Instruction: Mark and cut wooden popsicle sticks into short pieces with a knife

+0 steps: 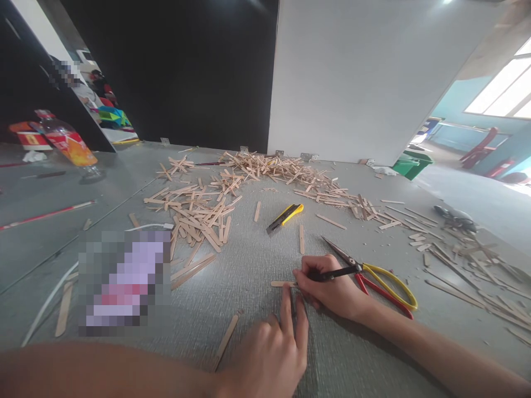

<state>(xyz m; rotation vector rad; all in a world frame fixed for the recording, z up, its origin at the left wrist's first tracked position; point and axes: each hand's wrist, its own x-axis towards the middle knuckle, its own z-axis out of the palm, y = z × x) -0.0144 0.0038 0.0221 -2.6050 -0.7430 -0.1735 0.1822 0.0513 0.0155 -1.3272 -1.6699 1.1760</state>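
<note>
Stick (277,284): flat wood | left hand (271,351): grip spread, touching it | right hand (331,290): grip pinching slim black pen (342,272)

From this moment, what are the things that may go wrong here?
The wooden stick under fingers of the left hand might slide if the black pen in the right hand presses it. The right hand might also brush the scissors lying close beside it.
</note>
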